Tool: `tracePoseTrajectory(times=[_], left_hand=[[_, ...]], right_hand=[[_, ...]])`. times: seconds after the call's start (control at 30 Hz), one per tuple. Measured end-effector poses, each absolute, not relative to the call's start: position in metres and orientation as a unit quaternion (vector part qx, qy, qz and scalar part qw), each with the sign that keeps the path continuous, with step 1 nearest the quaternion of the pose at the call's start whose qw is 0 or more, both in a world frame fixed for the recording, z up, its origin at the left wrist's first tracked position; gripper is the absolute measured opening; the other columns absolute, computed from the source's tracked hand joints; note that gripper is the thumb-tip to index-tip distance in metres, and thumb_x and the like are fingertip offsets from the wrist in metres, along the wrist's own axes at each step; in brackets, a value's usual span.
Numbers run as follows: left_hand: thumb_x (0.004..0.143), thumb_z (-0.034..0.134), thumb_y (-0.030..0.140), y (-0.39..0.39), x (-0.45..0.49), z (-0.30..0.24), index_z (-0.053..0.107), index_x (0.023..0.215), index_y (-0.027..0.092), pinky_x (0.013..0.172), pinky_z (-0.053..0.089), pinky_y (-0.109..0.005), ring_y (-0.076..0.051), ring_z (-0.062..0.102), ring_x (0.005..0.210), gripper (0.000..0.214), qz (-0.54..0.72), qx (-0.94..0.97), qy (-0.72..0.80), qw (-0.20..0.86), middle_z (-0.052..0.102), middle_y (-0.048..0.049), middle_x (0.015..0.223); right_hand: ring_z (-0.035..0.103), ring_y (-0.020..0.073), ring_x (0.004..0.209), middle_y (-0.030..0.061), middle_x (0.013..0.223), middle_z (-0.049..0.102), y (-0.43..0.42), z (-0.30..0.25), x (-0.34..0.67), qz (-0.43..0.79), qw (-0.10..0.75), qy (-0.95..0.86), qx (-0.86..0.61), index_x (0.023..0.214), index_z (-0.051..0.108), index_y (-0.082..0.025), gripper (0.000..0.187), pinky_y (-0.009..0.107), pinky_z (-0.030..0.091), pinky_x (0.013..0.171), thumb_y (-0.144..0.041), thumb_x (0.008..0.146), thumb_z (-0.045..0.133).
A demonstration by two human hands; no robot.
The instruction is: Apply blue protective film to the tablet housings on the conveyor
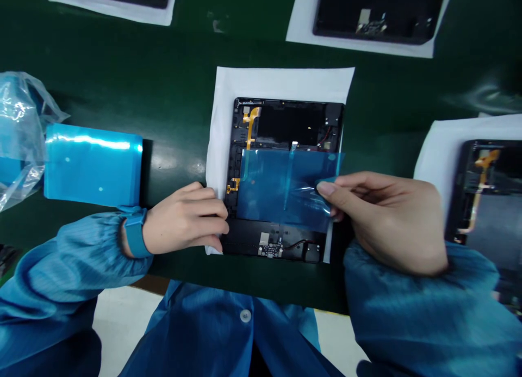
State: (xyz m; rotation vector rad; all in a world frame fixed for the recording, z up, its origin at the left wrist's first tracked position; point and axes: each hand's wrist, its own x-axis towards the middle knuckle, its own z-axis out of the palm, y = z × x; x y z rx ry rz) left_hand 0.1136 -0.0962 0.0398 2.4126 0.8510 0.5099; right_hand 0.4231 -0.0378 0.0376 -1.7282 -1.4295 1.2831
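An opened black tablet housing [244,235] lies on a white sheet [285,80] in front of me. Orange flex cables and a small circuit board show inside it. Over its middle lies a translucent blue film [265,186]. My right hand [387,216] pinches this film at its right edge between thumb and fingers, and the film creases there. My left hand [185,219] rests at the housing's lower left edge, fingers bent and close together, touching the side; whether they grip it is hard to see.
Left of me lies a stack of shiny blue film sheets [93,165], beside a clear plastic bag [24,132] with blue contents. Another opened tablet housing [505,214] sits at the right. Two more, one a dark housing [379,7], lie on white sheets at the far side of the green table [175,88].
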Motion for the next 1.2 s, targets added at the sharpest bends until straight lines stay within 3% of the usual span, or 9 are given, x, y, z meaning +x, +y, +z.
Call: tracePoseTrajectory(times=[0.23,0.57,0.73,0.83,0.97,1.2], left_hand=[[0.097,0.066,0.042,-0.097,0.114,0.040,0.070,0.094,0.019,0.072,0.035,-0.032,-0.016,0.053,0.081,0.023,0.189,0.890,0.317,0.267,0.070,-0.0022,0.093],[0.097,0.066,0.042,-0.095,0.114,0.041,0.070,0.094,0.020,0.071,0.037,-0.031,-0.015,0.054,0.079,0.023,0.187,0.893,0.318,0.259,0.071,-0.0021,0.092],[0.100,0.059,0.049,-0.096,0.114,0.051,0.070,0.110,0.017,0.076,0.047,-0.030,-0.016,0.063,0.088,0.035,0.185,0.881,0.344,0.268,0.073,-0.0051,0.099],[0.105,0.054,0.035,-0.090,0.123,0.060,0.070,0.117,0.016,0.077,0.049,-0.032,-0.018,0.062,0.090,0.028,0.151,0.885,0.400,0.184,0.071,-0.0068,0.099],[0.104,0.051,0.019,-0.074,0.142,0.058,0.070,0.123,0.018,0.070,0.042,-0.035,-0.023,0.057,0.089,0.027,0.081,0.903,0.421,0.018,0.066,-0.0083,0.097],[0.102,0.043,0.011,-0.052,0.175,0.051,0.062,0.140,0.025,0.077,0.043,-0.038,-0.026,0.058,0.093,0.045,0.014,0.920,0.392,-0.012,0.063,-0.0118,0.104]], right_hand=[[0.057,0.0081,0.044,-0.0016,0.055,0.066,-0.037,0.039,0.422,0.475,0.275,-0.536,-0.642,0.075,0.079,-0.022,0.021,0.017,0.051,0.042,-0.039,0.071,0.090],[0.059,0.0116,0.046,-0.0018,0.059,0.067,-0.037,0.040,0.422,0.470,0.277,-0.544,-0.637,0.083,0.079,-0.020,0.025,0.027,0.056,0.046,-0.038,0.068,0.090],[0.059,0.0109,0.047,-0.0041,0.059,0.065,-0.036,0.042,0.418,0.478,0.276,-0.562,-0.616,0.090,0.079,-0.021,0.025,0.027,0.056,0.049,-0.036,0.072,0.087],[0.059,0.0113,0.046,-0.0046,0.058,0.065,-0.036,0.040,0.418,0.486,0.284,-0.560,-0.607,0.089,0.078,-0.023,0.023,0.025,0.053,0.046,-0.039,0.073,0.086],[0.058,0.0116,0.045,-0.0036,0.056,0.064,-0.035,0.035,0.419,0.491,0.300,-0.556,-0.599,0.086,0.077,-0.023,0.024,0.024,0.049,0.043,-0.045,0.079,0.082],[0.058,0.0110,0.045,0.0000,0.061,0.067,-0.033,0.029,0.414,0.514,0.339,-0.526,-0.587,0.076,0.073,-0.020,0.036,0.023,0.046,0.040,-0.055,0.084,0.076]])
